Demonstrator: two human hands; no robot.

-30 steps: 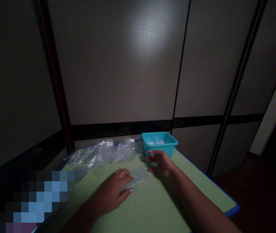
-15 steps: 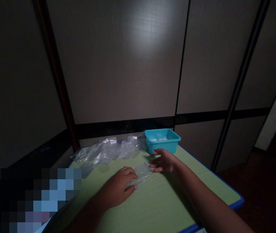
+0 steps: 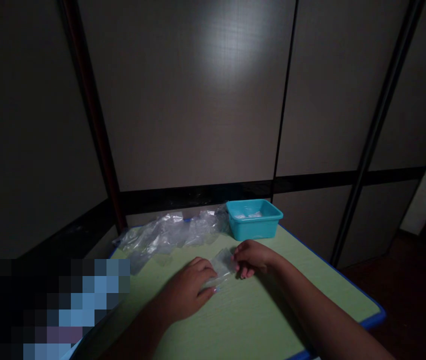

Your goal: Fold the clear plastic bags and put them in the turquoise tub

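Observation:
A small clear plastic bag (image 3: 223, 263) lies on the green table between my hands. My left hand (image 3: 192, 287) holds its left end against the tabletop, fingers curled over it and thumb nearer to me. At the bag's right edge, my right hand (image 3: 252, 257) is closed in a pinch, with the thumb partly hidden. Behind my right hand stands a turquoise plastic basket (image 3: 254, 230), with some whitish, clear pieces inside that I cannot make out.
Several clear plastic bags (image 3: 175, 232) lie spread in an overlapping heap along the table's back left. The green table (image 3: 243, 320) has a blue edge. Right behind it rise dark wardrobe panels (image 3: 198, 110). A blurred patch covers the lower left.
My right hand has gone from spread fingers to a pinch at the bag's right edge. My left hand stays on the bag. The view has shifted slightly.

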